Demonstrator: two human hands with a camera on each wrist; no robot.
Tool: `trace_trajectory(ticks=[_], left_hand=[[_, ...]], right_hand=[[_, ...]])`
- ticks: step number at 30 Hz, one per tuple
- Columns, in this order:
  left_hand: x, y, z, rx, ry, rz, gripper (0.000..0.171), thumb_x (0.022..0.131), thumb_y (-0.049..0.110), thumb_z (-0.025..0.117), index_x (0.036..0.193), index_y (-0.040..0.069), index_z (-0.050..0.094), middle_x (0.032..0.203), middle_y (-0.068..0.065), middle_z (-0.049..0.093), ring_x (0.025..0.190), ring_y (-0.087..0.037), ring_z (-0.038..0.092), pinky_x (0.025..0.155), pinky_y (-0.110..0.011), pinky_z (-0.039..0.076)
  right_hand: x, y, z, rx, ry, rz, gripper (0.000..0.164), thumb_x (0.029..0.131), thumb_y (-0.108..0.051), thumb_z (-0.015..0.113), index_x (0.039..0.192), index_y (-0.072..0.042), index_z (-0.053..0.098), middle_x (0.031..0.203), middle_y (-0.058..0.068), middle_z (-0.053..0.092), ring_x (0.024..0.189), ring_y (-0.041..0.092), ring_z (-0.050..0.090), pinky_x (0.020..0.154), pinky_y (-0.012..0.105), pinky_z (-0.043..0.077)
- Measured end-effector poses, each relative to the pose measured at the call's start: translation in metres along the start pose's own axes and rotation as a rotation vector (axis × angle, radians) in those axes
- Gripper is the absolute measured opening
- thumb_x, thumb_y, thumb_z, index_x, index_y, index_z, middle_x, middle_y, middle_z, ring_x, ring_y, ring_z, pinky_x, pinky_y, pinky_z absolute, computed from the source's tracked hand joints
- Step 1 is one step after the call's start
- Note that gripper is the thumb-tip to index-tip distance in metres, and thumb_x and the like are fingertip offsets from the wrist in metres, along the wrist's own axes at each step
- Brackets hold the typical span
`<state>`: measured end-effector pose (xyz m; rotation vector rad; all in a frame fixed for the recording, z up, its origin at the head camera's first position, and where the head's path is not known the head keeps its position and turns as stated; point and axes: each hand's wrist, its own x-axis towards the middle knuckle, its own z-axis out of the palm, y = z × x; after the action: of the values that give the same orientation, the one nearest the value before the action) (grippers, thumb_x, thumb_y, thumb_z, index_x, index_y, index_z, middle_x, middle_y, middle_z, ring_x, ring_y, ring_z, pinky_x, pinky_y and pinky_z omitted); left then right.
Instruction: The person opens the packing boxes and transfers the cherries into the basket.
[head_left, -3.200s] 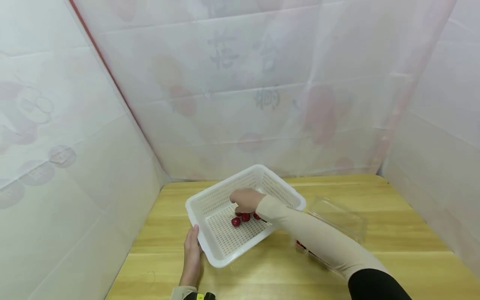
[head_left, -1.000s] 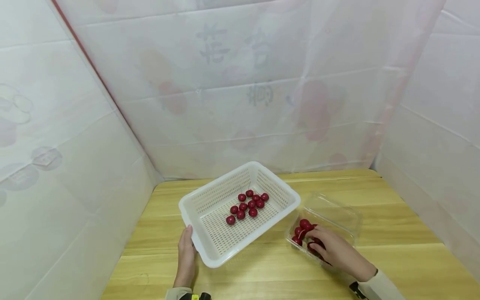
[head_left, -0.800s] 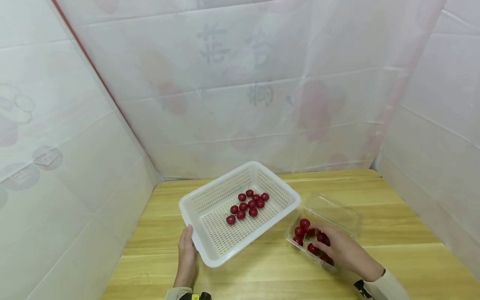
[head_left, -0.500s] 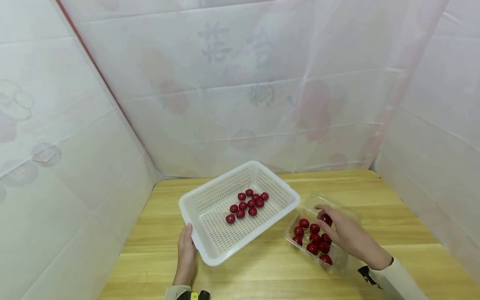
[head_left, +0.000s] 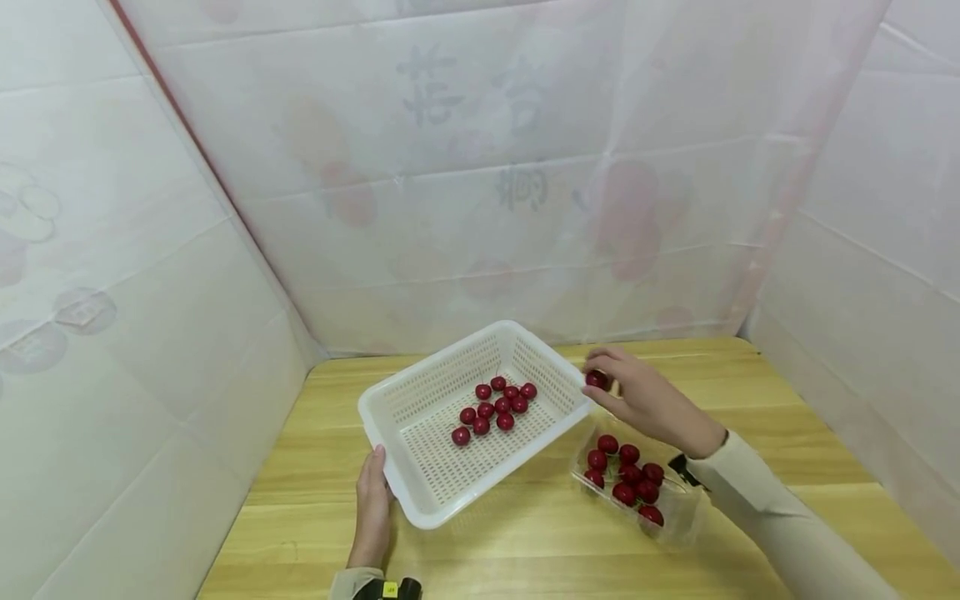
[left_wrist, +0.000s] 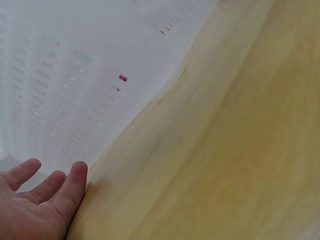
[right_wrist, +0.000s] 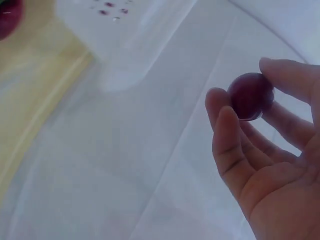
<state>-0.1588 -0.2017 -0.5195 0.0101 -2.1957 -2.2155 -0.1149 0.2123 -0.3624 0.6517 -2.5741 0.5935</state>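
Head view: the right hand (head_left: 648,404) carries one cherry (head_left: 597,380) at the right-hand corner of the white basket (head_left: 442,477), near the clear plastic box (head_left: 678,510) of further cherries (head_left: 628,473). Recommended handling: raise the cherry clear of the rim, lower it towards the bare part of the mesh floor, then release low to limit rolling; the loose cherries (head_left: 502,406) inside could be knocked. The basket's long axis runs from near left to far right across the surface (head_left: 517,550). The left hand (head_left: 371,510) rests at its near-left short end.

Left wrist view: the visible fingers (left_wrist: 70,192) are apart and loosely bent beside the perforated basket wall. Whether they bear load cannot be told; light steadying is advisable.

Right wrist view: the fingers (right_wrist: 229,137) are clamped on the cherry at its sides. It is nearly round, with no evident long axis; no stem is discernible, so its pointing direction cannot be determined.
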Motion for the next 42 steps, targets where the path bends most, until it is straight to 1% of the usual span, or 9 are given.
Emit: trace_trajectory(ticks=[3, 6, 13, 17, 22, 27, 31, 35, 42], left_hand=[[0.002, -0.001, -0.002, -0.004, 0.001, 0.01, 0.065, 0.11, 0.058, 0.025, 0.156, 0.015, 0.041, 0.139, -0.016, 0.06, 0.112, -0.011, 0.067, 0.091, -0.023, 0.057], [0.002, -0.002, -0.002, -0.007, -0.008, 0.007, 0.065, 0.11, 0.059, 0.025, 0.156, 0.015, 0.04, 0.139, -0.016, 0.058, 0.113, -0.012, 0.067, 0.092, -0.024, 0.057], [0.004, -0.007, 0.001, -0.018, -0.008, -0.002, 0.067, 0.11, 0.059, 0.026, 0.156, 0.013, 0.041, 0.141, -0.019, 0.059, 0.113, -0.013, 0.067, 0.092, -0.023, 0.057], [0.006, -0.009, 0.002, -0.027, -0.015, 0.013, 0.066, 0.111, 0.058, 0.028, 0.154, 0.01, 0.043, 0.138, -0.021, 0.06, 0.111, -0.013, 0.068, 0.091, -0.024, 0.058], [0.007, -0.011, 0.003, -0.035, -0.026, 0.034, 0.066, 0.111, 0.057, 0.028, 0.153, 0.009, 0.044, 0.137, -0.021, 0.06, 0.111, -0.018, 0.069, 0.092, -0.025, 0.058], [0.007, -0.009, 0.005, -0.03, -0.024, 0.043, 0.066, 0.11, 0.058, 0.028, 0.153, 0.012, 0.044, 0.136, -0.02, 0.061, 0.111, -0.018, 0.069, 0.092, -0.026, 0.058], [0.007, -0.007, 0.008, -0.031, -0.038, 0.035, 0.066, 0.11, 0.058, 0.028, 0.153, 0.01, 0.044, 0.134, -0.02, 0.062, 0.108, -0.016, 0.069, 0.091, -0.027, 0.058], [0.007, -0.005, 0.009, -0.025, -0.041, 0.034, 0.064, 0.111, 0.057, 0.027, 0.152, 0.011, 0.045, 0.133, -0.02, 0.062, 0.107, -0.015, 0.069, 0.09, -0.026, 0.058], [0.008, -0.004, 0.009, -0.03, -0.039, 0.02, 0.065, 0.11, 0.058, 0.028, 0.152, 0.011, 0.045, 0.133, -0.019, 0.062, 0.105, -0.012, 0.068, 0.091, -0.025, 0.057]], right_hand=[[0.026, -0.008, 0.009, 0.015, -0.021, -0.041, 0.023, 0.098, -0.016, 0.073, 0.12, -0.009, 0.071, 0.12, 0.005, 0.065, 0.091, 0.01, 0.061, 0.072, 0.03, 0.058], [0.052, -0.014, 0.021, 0.01, -0.075, -0.072, 0.026, 0.099, -0.017, 0.071, 0.123, -0.007, 0.072, 0.115, 0.005, 0.067, 0.09, 0.011, 0.062, 0.074, 0.029, 0.059], [0.106, -0.026, 0.057, -0.067, -0.27, -0.129, 0.018, 0.096, -0.012, 0.073, 0.114, -0.007, 0.078, 0.102, 0.004, 0.065, 0.087, 0.01, 0.059, 0.075, 0.021, 0.055], [0.126, -0.032, 0.083, -0.065, -0.429, -0.129, 0.01, 0.099, -0.007, 0.067, 0.102, -0.007, 0.077, 0.096, 0.004, 0.06, 0.083, 0.011, 0.052, 0.071, 0.021, 0.049], [0.136, -0.041, 0.113, -0.099, -0.635, -0.083, 0.016, 0.099, -0.003, 0.06, 0.097, -0.01, 0.075, 0.094, 0.001, 0.055, 0.077, 0.01, 0.048, 0.068, 0.021, 0.045], [0.136, -0.05, 0.131, -0.146, -0.748, -0.025, 0.019, 0.096, 0.001, 0.062, 0.105, -0.008, 0.077, 0.115, 0.009, 0.065, 0.075, 0.01, 0.052, 0.07, 0.021, 0.05], [0.134, -0.053, 0.137, -0.24, -0.793, -0.007, 0.018, 0.096, -0.001, 0.066, 0.109, -0.01, 0.075, 0.117, 0.006, 0.066, 0.075, 0.01, 0.054, 0.07, 0.021, 0.051], [0.134, -0.053, 0.14, -0.338, -0.805, -0.007, 0.015, 0.096, -0.005, 0.07, 0.109, -0.012, 0.072, 0.108, 0.001, 0.065, 0.078, 0.01, 0.056, 0.072, 0.021, 0.053], [0.135, -0.054, 0.147, -0.394, -0.855, 0.013, 0.01, 0.095, -0.009, 0.073, 0.103, -0.015, 0.068, 0.094, -0.003, 0.064, 0.081, 0.011, 0.057, 0.075, 0.024, 0.053]])
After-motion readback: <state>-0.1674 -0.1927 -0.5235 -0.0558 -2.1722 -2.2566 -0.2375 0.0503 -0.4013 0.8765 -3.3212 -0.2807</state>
